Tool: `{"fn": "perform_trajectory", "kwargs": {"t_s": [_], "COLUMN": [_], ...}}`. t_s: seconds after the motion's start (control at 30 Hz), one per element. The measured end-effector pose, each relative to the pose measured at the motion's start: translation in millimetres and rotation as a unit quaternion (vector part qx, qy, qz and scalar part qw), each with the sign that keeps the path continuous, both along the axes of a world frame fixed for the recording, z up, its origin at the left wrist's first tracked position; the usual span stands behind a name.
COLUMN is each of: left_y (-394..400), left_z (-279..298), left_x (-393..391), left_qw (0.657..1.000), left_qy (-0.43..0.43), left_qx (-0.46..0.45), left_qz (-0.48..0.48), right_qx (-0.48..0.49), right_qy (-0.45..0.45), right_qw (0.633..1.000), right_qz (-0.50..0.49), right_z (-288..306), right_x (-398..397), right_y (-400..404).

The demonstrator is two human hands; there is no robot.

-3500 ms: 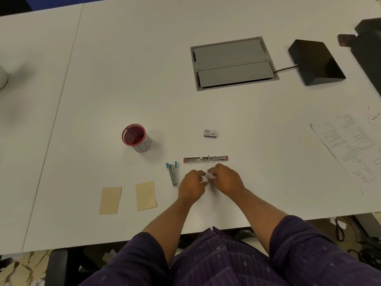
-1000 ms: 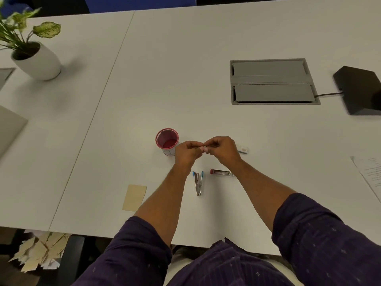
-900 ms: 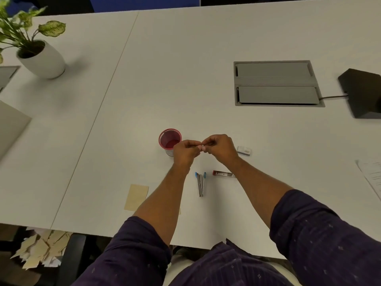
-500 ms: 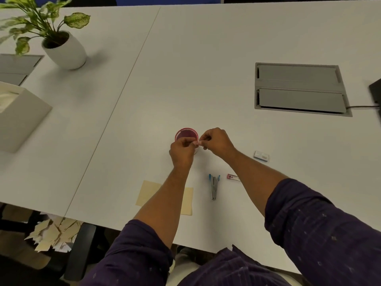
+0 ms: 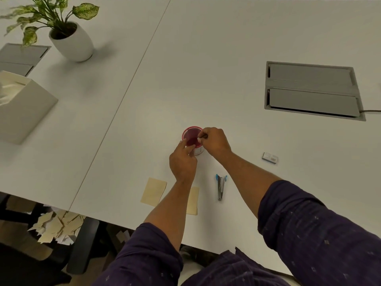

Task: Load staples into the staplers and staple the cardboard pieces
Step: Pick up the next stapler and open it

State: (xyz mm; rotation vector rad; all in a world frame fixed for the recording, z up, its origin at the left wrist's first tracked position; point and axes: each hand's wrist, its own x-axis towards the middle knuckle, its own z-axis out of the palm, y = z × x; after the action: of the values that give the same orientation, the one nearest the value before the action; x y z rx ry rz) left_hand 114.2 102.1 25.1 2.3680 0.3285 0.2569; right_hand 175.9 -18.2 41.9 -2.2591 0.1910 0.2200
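Head view: both hands, left (image 5: pixel 182 162) and right (image 5: pixel 214 142), have moved over the cup (image 5: pixel 192 137), each grip pinching something tiny.

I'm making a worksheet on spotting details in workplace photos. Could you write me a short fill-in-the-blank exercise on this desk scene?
1. Both hands meet over a small cup with a ____ rim.
2. The stapler lying near the right forearm has ____ tips.
3. The left forearm partly hides one of the ____ cardboard pieces.
4. The plant's pot is ____.

Missing words: red; blue; two; white
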Motion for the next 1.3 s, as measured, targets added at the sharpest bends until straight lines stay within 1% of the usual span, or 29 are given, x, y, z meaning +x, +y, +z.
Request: {"fn": "perform_trajectory", "kwargs": {"t_s": [0.33, 0.6, 0.8, 1.0, 1.3], "left_y": [-0.1, -4.7, -14.2, -34.2, -77.8], "left_z": [-0.5, 3.1, 7.6, 13.2, 6.9], "left_x": [0.6, -0.1, -4.5, -6.7, -6.8], "left_qw": [1.000, 1.000, 0.995, 0.991, 0.975], "left_qy": [0.028, -0.002, -0.058, -0.071, -0.101], "left_qx": [-0.001, 0.005, 0.052, 0.062, 0.078], "left_qz": [-0.001, -0.007, -0.056, -0.092, -0.184], "right_qx": [-0.001, 0.020, 0.009, -0.024, -0.034], "right_qy": [-0.006, -0.011, -0.031, -0.046, -0.047], "right_qw": [1.000, 1.000, 0.999, 0.998, 0.998], "right_qz": [0.012, 0.016, 0.019, 0.027, 0.005], "right_z": [1.4, 3.1, 6.7, 8.8, 2.7], "right_x": [-4.7, -11.5, -21.6, -36.0, -64.6], "right_y": [0.2, -9.4, -18.9, -39.6, -90.3]}}
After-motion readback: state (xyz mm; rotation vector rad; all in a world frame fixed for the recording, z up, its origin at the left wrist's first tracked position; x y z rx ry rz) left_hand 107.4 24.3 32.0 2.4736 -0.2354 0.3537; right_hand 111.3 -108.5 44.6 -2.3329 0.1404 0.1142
